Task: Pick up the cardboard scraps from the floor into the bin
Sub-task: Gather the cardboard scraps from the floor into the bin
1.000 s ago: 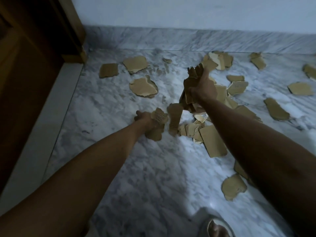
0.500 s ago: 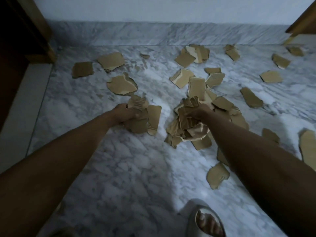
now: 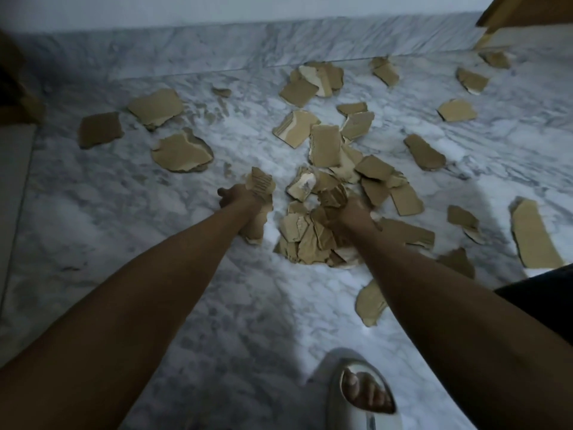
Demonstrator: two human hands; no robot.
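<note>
Brown torn cardboard scraps lie scattered over the white marble floor [image 3: 108,218]. My left hand [image 3: 238,198] is closed on a small bunch of scraps [image 3: 259,187], held just above the floor. My right hand [image 3: 350,209] grips a crumpled bunch [image 3: 333,195] and rests on a heap of scraps [image 3: 307,240] in the middle. Loose pieces lie farther off, such as a large one [image 3: 181,153] at the left and a long one [image 3: 535,234] at the right. No bin is in view.
A marble skirting [image 3: 217,48] runs along the far wall. Wooden door frames stand at the left edge [image 3: 18,97] and the top right corner [image 3: 511,10]. My foot in a white slipper [image 3: 362,395] is at the bottom. Dark cloth [image 3: 545,293] shows at the right.
My right hand came down from a raised position onto the central heap. My left hand stays closed on its scraps and shifted slightly nearer the heap. The view panned to the right.
</note>
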